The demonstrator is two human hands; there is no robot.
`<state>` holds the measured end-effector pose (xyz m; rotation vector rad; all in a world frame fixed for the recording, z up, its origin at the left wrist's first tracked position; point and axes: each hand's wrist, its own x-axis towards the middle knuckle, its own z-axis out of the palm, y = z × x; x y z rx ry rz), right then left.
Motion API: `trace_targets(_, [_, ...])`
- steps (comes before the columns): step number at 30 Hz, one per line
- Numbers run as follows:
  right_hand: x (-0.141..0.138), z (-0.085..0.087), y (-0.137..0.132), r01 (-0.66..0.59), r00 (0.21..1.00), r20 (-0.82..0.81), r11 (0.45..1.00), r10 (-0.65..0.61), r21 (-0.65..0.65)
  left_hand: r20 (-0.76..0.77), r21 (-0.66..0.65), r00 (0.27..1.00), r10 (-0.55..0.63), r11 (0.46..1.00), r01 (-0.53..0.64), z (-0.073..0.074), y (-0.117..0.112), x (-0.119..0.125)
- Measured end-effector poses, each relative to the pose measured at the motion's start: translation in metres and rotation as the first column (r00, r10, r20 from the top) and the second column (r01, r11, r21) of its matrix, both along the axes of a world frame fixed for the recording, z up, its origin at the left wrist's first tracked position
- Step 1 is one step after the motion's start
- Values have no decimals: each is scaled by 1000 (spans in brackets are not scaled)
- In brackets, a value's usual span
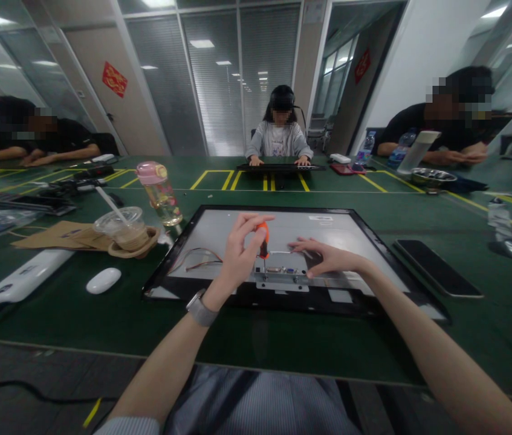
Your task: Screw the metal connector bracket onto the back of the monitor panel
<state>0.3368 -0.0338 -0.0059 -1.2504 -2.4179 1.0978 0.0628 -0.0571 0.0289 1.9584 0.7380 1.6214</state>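
A flat display panel point(210, 235) with a black frame lies on the table in front of me, its silvery back facing up. My left hand point(240, 251) grips a screwdriver point(263, 238) with an orange and black handle. The screwdriver stands upright, its shaft pointing down at a metal bracket point(280, 286) with ports at the panel's near edge. My right hand point(332, 257) lies over the panel just right of the bracket, fingers spread and thumb by the bracket's end. Thin wires point(201, 257) lie on the panel left of my left hand. The screwdriver's tip is too small to make out.
Left stand a pink-lidded bottle point(160, 193), an iced drink cup point(124, 226) in a carrier, a white case point(104, 281) and a white power bank point(24, 278). Right lies a phone point(437, 267); beyond it is a metal bowl point(433, 179). Several people sit around the table.
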Motion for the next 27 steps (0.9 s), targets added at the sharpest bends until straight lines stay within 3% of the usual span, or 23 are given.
trace_targets(4, [1,-2,1,0,1000,2,1000,0,6,14,-85,993,-116,990,116,-1,-1,0])
trace_targets(10, [0,-1,1,-6,1000,1,1000,6,3,-22,68,999,36,997,-35,-2,1,2])
trace_targets(16, [0,-1,1,-3,1000,-3,1000,3,-9,-29,45,998,-61,997,62,-1,-1,0])
trace_targets(21, [0,0,0,4,1000,2,1000,-4,-10,-48,145,996,70,987,-63,-1,0,1])
trace_targets(25, [-1,0,0,14,1000,3,1000,-13,-13,-132,128,991,-34,990,51,0,0,1])
trace_targets(27, [-1,0,0,13,1000,1,1000,-13,-13,-170,158,985,-15,987,42,0,-1,0])
